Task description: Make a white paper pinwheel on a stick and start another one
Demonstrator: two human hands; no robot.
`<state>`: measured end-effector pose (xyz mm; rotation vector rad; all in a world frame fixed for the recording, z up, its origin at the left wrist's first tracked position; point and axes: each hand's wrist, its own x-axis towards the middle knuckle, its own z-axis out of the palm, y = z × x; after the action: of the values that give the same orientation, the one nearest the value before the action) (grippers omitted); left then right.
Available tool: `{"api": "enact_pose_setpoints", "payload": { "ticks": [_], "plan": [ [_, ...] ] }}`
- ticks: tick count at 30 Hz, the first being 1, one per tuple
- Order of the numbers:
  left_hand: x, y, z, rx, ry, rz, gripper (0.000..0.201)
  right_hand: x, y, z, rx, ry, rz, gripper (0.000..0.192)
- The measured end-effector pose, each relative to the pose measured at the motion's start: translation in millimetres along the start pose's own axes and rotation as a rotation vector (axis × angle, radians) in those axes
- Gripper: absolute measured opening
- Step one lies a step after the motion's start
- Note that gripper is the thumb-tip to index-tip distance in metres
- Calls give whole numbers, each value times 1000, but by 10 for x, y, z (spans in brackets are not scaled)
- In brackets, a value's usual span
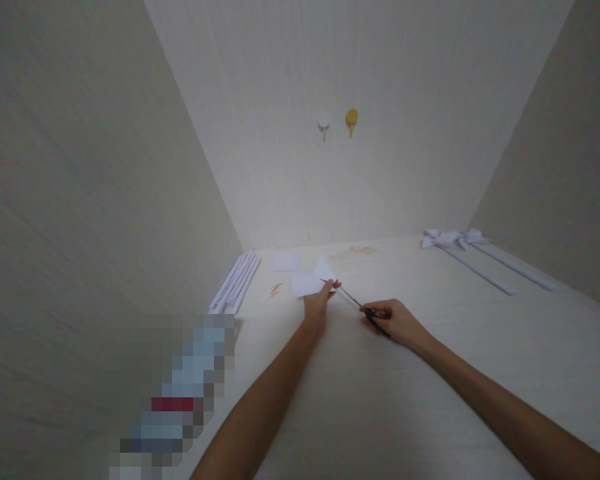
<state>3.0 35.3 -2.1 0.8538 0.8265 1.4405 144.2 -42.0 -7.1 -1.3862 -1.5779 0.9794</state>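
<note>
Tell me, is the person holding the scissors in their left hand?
No, the scissors are in the right hand, while the left hand holds a white paper piece.

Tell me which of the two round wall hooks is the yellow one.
The yellow round wall hook is the right-hand one of the pair on the back wall; the white round wall hook sits just left of it, slightly lower.

Pixelated patch (180,400) at lower left hiding whatever lies there, both forearms cut off by the bottom edge, scissors (363,308) handles hidden inside the right hand (397,321), blades too thin to tell open from closed, two wall hooks (337,121) too small to make out
</note>
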Motion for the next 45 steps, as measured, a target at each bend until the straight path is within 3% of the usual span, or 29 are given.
{"api": "enact_pose_setpoints", "payload": {
  "ticks": [14,45],
  "plan": [
    [-69,66,36,-43,-44,-34,16,-14,-14,5,-45,27,-40,27],
    [-69,66,40,13,-25,-39,14,-25,-45,-13,-48,65,-91,20]
  ]
}}
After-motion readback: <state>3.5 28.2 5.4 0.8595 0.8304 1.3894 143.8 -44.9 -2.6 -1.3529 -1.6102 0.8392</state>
